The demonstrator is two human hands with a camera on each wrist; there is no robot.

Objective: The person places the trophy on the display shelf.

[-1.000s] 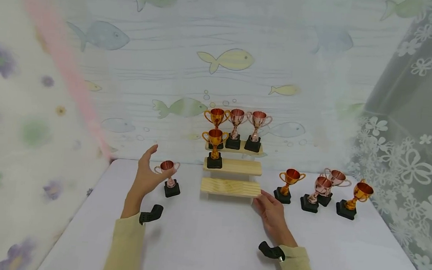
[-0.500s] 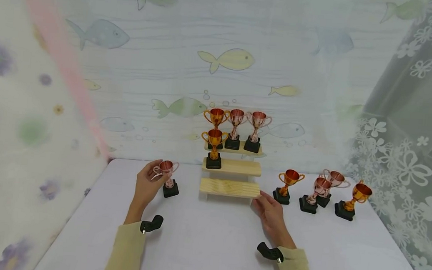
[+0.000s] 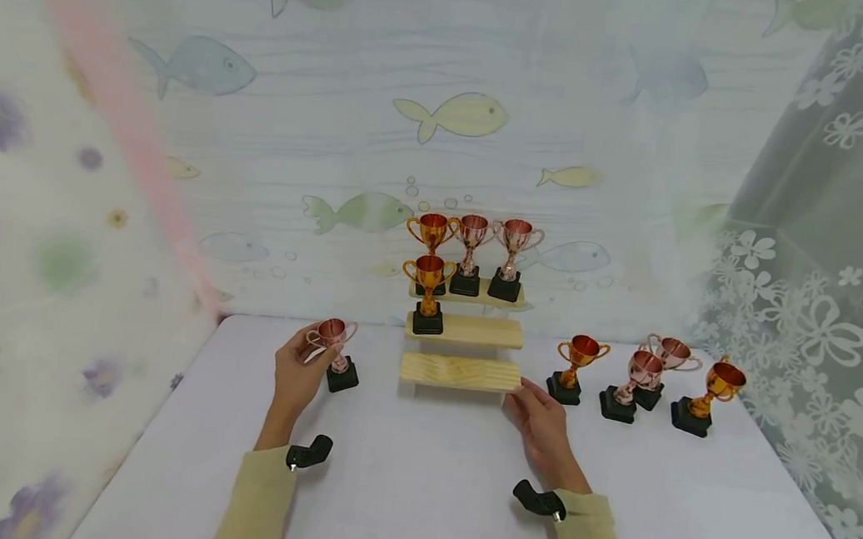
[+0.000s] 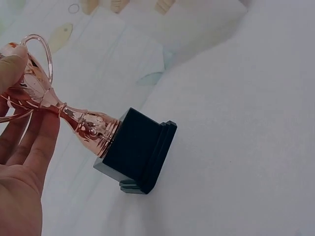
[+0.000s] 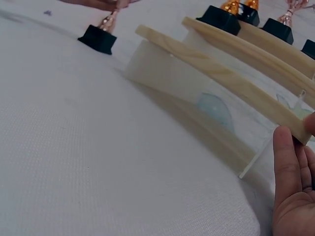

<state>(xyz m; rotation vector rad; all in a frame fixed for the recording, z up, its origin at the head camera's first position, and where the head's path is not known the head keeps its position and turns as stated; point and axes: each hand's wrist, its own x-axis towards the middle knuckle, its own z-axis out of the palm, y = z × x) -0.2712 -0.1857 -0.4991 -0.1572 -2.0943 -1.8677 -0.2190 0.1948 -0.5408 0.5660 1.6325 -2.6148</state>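
My left hand (image 3: 298,373) holds a small rose-gold trophy cup (image 3: 339,355) by its bowl, left of the shelf. Up close in the left wrist view, the thumb lies on the bowl, with fingers behind it, and the black base (image 4: 135,147) points away from the hand. Whether that base touches the table, I cannot tell. A three-step wooden display shelf (image 3: 462,373) stands in the middle. Its lowest step's right end is pinched between thumb and fingers of my right hand (image 3: 544,428), as the right wrist view also shows.
On the top step stand a gold trophy (image 3: 433,229) and two rose-gold trophies (image 3: 513,246). Another gold trophy (image 3: 429,282) stands on the middle step's left end. Several gold and rose-gold trophies (image 3: 577,359) stand at the table's right. A fish-patterned curtain (image 3: 457,117) hangs behind.
My left hand has come down to the rose-gold trophy on the left, and its spread fingers have closed round the bowl. The right hand stays at the shelf's end.
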